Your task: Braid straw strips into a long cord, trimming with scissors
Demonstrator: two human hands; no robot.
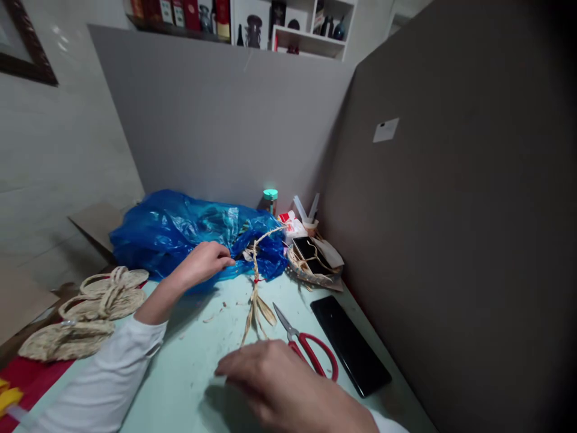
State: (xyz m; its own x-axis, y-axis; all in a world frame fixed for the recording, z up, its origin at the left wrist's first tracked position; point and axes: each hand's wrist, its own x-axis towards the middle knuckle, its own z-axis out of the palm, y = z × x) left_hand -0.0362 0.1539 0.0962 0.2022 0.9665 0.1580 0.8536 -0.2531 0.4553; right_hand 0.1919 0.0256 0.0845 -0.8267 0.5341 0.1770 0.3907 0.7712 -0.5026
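A large blue plastic bag [180, 228] lies at the back of the pale green table [180, 373]. My left hand [207, 263] is over its front edge, fingers curled together; whether anything is between them is hidden. Right of it, a braided straw strand [255, 258] with a red tie runs down from the bag, its loose ends fanned out on the table. Nearer to me, my right hand [279, 385] hovers low with bent fingers, their tips partly hidden. Beside it lie scissors with red handles [315, 355], blades pointing away from me.
A black phone [351, 346] lies right of the scissors. Behind it stands a round basket [311, 276] holding a dark device and straw. Woven straw sandals [108, 294] are at the left. Grey panels [225, 120] rise behind and at the right.
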